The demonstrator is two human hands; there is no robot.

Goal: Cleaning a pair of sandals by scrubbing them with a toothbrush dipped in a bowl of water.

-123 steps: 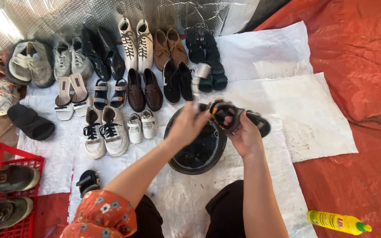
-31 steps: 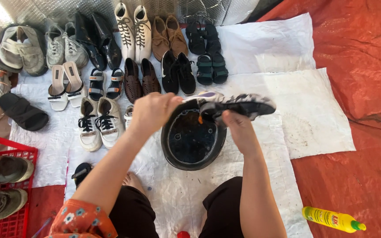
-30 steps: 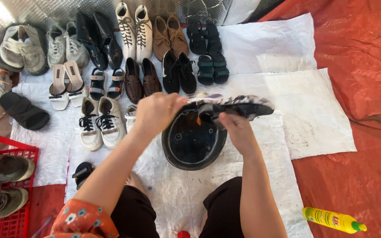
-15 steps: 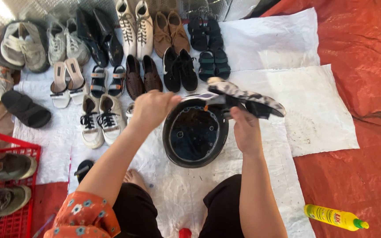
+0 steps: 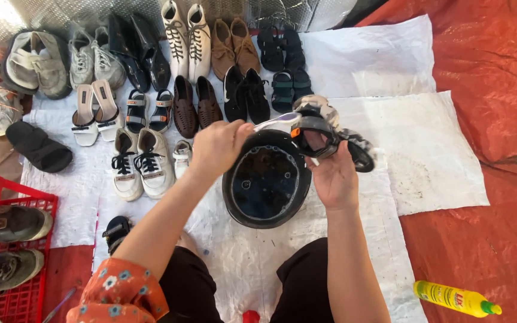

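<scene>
Centrally, a sandal (image 5: 330,134) is held over a black basin (image 5: 266,182) of water, gripped from below by the right hand (image 5: 333,176); a brush (image 5: 276,121) is clasped in the closed left hand (image 5: 219,146). Rows of shoes (image 5: 169,78) are laid across the upper left.

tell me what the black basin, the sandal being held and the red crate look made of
Black basin: likely plastic or rubber, with a smooth, thick rim; dark water with bubbles inside.
Sandal: seemingly synthetic straps, patterned footbed, wet sheen; exact material unclear. The left hand and right hand hold it over the basin.
Red crate: moulded plastic, glossy lattice walls.
</scene>
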